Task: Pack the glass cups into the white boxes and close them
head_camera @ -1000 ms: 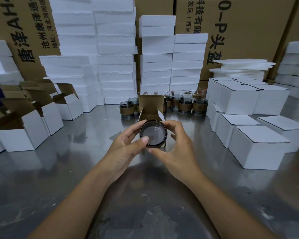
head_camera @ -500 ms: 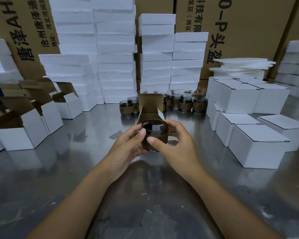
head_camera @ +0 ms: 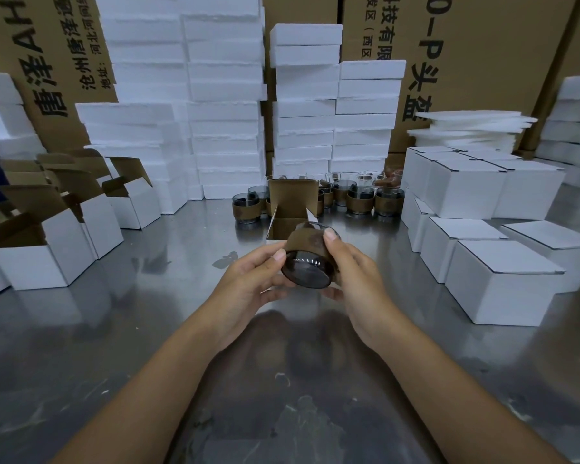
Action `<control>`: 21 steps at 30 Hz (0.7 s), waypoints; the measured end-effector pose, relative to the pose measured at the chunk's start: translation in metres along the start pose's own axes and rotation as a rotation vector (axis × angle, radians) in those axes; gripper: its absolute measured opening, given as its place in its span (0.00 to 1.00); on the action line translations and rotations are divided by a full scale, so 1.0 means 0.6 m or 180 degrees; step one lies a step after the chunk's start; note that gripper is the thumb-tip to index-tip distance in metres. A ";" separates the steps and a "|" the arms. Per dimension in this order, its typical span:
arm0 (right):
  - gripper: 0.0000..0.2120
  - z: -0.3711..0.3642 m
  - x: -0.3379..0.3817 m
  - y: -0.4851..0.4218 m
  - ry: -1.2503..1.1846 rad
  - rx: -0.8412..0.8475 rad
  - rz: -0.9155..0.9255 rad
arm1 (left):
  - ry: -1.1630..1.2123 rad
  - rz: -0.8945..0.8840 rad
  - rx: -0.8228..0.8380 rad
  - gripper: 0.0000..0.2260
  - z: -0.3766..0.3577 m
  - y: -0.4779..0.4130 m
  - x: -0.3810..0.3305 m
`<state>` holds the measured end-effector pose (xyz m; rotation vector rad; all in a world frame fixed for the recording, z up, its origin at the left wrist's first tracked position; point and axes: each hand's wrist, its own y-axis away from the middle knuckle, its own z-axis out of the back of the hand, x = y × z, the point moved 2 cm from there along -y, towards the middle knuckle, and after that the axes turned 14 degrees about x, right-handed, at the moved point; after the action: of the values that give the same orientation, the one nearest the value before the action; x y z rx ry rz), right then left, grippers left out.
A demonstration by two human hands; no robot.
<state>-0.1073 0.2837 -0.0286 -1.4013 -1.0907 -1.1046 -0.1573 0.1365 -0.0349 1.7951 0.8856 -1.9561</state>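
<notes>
**Grip.** Our left hand [head_camera: 253, 283] and right hand [head_camera: 357, 283] hold one smoked glass cup [head_camera: 307, 269] between them, with fingers curled round its brown sleeve [head_camera: 302, 242]. The left thumb lies on the near side and a right fingertip on top. The cup is off the table and tipped over, its base toward us and its mouth toward the open white box [head_camera: 287, 227] just behind it. It is not yet inside.

**Risks (our judgement).**
- We grip the sleeve, not the glass. If the sleeve sits loose, the glass may slide out of it as the cup is turned.
- Neither hand holds the box. A cup rim catching its front wall would push the light box back into the row of sleeved cups [head_camera: 359, 199] behind it.
- The white side flap [head_camera: 274, 214] stands at the opening and may fold in under the cup and jam it.
- The upright lid flap [head_camera: 293, 195] can only come down once the cup is seated fully.

**Surroundings.**
- Closed white boxes [head_camera: 503, 283] are stacked to the right, well apart from the hands.
- Open empty boxes [head_camera: 31, 259] wait on the left.
- Stacks of foam blocks [head_camera: 225, 112] rise behind, and thin foam sheets [head_camera: 472, 128] lie on the far right boxes.
- Printed cartons [head_camera: 482, 45] form the back wall.
- All of it rests on a steel table [head_camera: 141, 329].

**In the way.** Nothing sits between the cup and the box opening, only the box's own flaps. We cannot tell whether the box touches the cups behind it.
</notes>
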 end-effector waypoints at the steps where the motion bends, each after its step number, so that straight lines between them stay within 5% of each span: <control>1: 0.21 -0.001 -0.001 0.000 -0.0003 0.0048 -0.0057 | 0.0008 0.0016 -0.0036 0.25 -0.001 0.000 0.000; 21: 0.18 -0.003 -0.003 -0.002 -0.0156 -0.0039 -0.0312 | 0.0104 0.0020 -0.0083 0.23 -0.002 -0.001 0.003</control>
<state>-0.1092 0.2819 -0.0301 -1.4032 -1.2003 -1.1537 -0.1572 0.1379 -0.0367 1.8179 0.9106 -1.9079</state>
